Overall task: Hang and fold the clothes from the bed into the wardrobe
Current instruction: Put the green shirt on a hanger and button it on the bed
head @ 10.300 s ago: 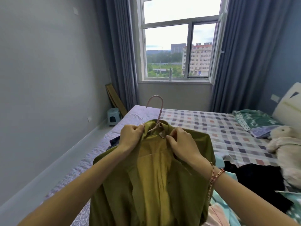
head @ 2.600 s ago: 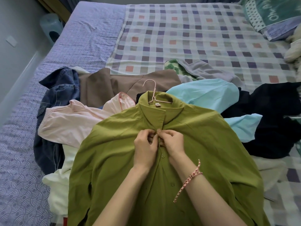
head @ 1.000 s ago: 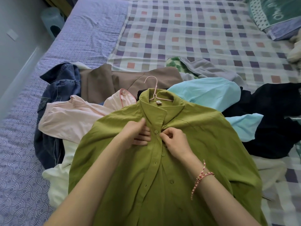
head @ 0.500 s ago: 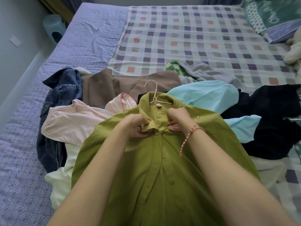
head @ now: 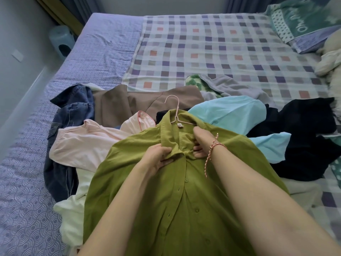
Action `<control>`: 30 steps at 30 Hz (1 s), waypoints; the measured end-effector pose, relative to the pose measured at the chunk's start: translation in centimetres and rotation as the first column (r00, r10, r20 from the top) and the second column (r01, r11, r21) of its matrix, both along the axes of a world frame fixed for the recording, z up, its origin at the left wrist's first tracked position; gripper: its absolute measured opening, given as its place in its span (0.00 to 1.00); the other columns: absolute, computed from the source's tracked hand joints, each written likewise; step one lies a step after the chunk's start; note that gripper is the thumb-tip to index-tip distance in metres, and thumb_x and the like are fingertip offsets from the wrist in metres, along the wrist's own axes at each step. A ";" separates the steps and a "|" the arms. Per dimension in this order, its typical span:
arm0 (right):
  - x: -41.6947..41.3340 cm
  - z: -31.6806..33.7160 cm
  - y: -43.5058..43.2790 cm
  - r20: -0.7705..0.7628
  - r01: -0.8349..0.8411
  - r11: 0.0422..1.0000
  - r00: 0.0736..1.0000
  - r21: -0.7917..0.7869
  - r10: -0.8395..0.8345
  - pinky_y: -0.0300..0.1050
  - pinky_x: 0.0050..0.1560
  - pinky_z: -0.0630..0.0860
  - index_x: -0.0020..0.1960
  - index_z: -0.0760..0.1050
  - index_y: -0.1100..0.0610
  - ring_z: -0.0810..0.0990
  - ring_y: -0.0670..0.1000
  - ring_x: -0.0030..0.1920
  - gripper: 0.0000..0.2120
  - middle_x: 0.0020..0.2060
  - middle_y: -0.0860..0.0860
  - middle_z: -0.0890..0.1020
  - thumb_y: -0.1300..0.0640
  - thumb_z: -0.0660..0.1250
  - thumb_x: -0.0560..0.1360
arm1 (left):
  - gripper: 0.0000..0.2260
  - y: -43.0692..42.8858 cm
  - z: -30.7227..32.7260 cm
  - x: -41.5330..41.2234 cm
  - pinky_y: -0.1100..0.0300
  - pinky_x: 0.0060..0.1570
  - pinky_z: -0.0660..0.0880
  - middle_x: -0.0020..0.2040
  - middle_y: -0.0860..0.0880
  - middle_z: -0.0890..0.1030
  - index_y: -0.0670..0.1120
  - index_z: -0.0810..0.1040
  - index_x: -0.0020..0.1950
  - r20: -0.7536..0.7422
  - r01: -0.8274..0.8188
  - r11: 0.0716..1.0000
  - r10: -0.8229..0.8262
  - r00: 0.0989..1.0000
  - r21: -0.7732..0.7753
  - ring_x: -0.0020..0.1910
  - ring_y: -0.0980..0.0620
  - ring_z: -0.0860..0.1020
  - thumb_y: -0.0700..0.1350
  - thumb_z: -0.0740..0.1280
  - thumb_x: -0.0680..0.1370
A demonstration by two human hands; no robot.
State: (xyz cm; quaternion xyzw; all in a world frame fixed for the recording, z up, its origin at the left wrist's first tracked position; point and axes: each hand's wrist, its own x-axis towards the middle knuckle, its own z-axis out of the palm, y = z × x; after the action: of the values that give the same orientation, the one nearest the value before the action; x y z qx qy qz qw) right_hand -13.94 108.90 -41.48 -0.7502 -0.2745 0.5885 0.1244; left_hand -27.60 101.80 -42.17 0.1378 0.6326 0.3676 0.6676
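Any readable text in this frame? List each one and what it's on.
"Oh": white letters on the green pillow cover; the lettering runs on, but the rest is too blurred to read.
Neck label inside the green shirt: too small to read.
No other text shows.

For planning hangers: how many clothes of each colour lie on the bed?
Olive shirt: 1
Pink: 1
Denim: 1
Brown: 1
Turquoise: 1
Black: 1
Grey: 1
White: 1
Green-patterned: 1
Total: 9; overlaps may hide more.
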 end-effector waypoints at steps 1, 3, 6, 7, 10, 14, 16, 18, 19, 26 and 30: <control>0.2 0.1 0.0 -0.016 0.020 1.000 1.000 -0.011 -0.021 0.46 0.28 0.77 0.52 0.69 0.61 0.77 0.58 0.33 0.14 0.37 0.59 0.76 0.52 0.55 0.75 | 0.07 0.0 0.0 0.0 0.55 0.44 0.78 0.46 0.44 0.79 0.42 0.74 0.49 0.068 -0.057 0.998 0.060 0.996 -0.038 0.46 0.48 0.78 0.33 0.59 0.78; 0.5 0.5 -0.3 -0.080 0.071 0.997 0.994 -0.036 -0.074 0.48 0.30 0.77 0.53 0.68 0.62 0.77 0.58 0.36 0.10 0.39 0.58 0.76 0.60 0.55 0.74 | 0.06 -0.2 0.4 -0.4 0.46 0.51 0.75 0.49 0.40 0.78 0.39 0.72 0.52 0.266 -0.166 0.976 0.198 0.943 -0.139 0.52 0.42 0.78 0.35 0.57 0.80; 2.1 0.9 -1.2 -0.302 0.185 0.982 0.934 -0.045 -0.190 0.51 0.33 0.80 0.40 0.68 0.61 0.76 0.56 0.38 0.11 0.37 0.56 0.73 0.72 0.50 0.70 | 0.09 -0.5 0.5 -1.4 0.45 0.51 0.75 0.44 0.37 0.80 0.37 0.72 0.50 0.424 -0.273 0.942 0.333 0.842 -0.197 0.51 0.40 0.80 0.39 0.54 0.82; 2.8 0.6 -1.6 -0.369 0.225 0.974 0.903 -0.026 -0.219 0.50 0.33 0.81 0.38 0.68 0.61 0.76 0.55 0.38 0.13 0.36 0.56 0.72 0.74 0.49 0.69 | 0.10 -0.6 0.4 -1.6 0.46 0.47 0.77 0.40 0.37 0.82 0.38 0.73 0.48 0.449 -0.316 0.929 0.370 0.813 -0.193 0.43 0.40 0.82 0.40 0.54 0.82; 4.6 -1.2 -3.1 -0.146 0.226 0.937 0.970 0.265 -0.193 0.45 0.37 0.81 0.36 0.68 0.58 0.76 0.55 0.38 0.12 0.35 0.54 0.73 0.74 0.55 0.70 | 0.10 -1.3 -0.1 -0.9 0.48 0.42 0.78 0.38 0.41 0.82 0.40 0.74 0.48 0.390 -0.424 0.898 0.435 0.812 -0.120 0.34 0.45 0.82 0.42 0.55 0.82; 5.5 -1.2 -9.6 0.188 -0.005 0.798 0.973 0.603 -0.135 0.37 0.44 0.72 0.48 0.69 0.58 0.74 0.50 0.43 0.11 0.38 0.47 0.73 0.71 0.62 0.71 | 0.04 -6.1 -1.4 1.4 0.62 0.36 0.77 0.39 0.47 0.78 0.46 0.73 0.45 -0.322 -0.242 0.919 0.342 0.883 0.313 0.35 0.52 0.78 0.41 0.62 0.79; 4.7 -1.1 -12.6 0.174 -0.203 0.764 0.977 0.612 0.120 0.29 0.39 0.70 0.50 0.72 0.57 0.75 0.47 0.43 0.10 0.41 0.48 0.76 0.70 0.63 0.73 | 0.02 -9.4 -2.5 2.8 0.61 0.40 0.75 0.40 0.49 0.77 0.46 0.74 0.45 -0.639 0.109 0.907 0.198 0.744 0.407 0.38 0.52 0.76 0.42 0.66 0.77; 3.7 -1.7 -14.2 0.231 -0.432 0.694 0.900 0.576 0.369 0.29 0.46 0.70 0.55 0.75 0.58 0.76 0.46 0.47 0.10 0.47 0.50 0.78 0.66 0.63 0.75 | 0.05 -11.7 -3.9 4.2 0.60 0.43 0.74 0.43 0.49 0.76 0.44 0.76 0.48 -0.807 0.355 0.868 0.083 0.585 0.347 0.41 0.53 0.74 0.44 0.69 0.75; 3.2 -2.1 -14.5 0.280 -0.510 0.654 0.858 0.559 0.430 0.32 0.51 0.71 0.59 0.75 0.58 0.75 0.46 0.50 0.12 0.51 0.51 0.78 0.64 0.63 0.76 | 0.08 -12.4 -4.5 4.7 0.59 0.45 0.73 0.46 0.49 0.75 0.44 0.76 0.50 -0.859 0.416 0.859 0.051 0.509 0.298 0.44 0.53 0.74 0.45 0.70 0.74; 1.8 -2.3 -13.8 0.491 -0.696 0.566 0.715 0.442 0.497 0.47 0.51 0.71 0.53 0.76 0.60 0.77 0.56 0.52 0.07 0.52 0.56 0.78 0.59 0.63 0.77 | 0.06 -12.6 -4.9 5.5 0.52 0.45 0.75 0.46 0.43 0.77 0.39 0.76 0.50 -0.965 0.486 0.862 0.017 0.261 0.147 0.45 0.44 0.77 0.40 0.66 0.75; 2.0 -2.2 -13.8 0.477 -0.731 0.559 0.681 0.391 0.556 0.45 0.52 0.72 0.49 0.77 0.62 0.78 0.57 0.51 0.06 0.49 0.58 0.81 0.60 0.65 0.76 | 0.07 -12.3 -3.6 5.1 0.62 0.44 0.70 0.46 0.46 0.79 0.40 0.78 0.50 -0.880 0.278 0.936 0.065 0.470 0.218 0.45 0.50 0.76 0.40 0.62 0.79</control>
State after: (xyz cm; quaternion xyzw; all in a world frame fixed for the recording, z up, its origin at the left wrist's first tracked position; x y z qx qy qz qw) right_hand -11.96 95.09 -43.72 -0.6041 -0.7051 0.3654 0.0657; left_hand -22.48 89.50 -45.79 0.4558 0.8024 0.3026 0.2384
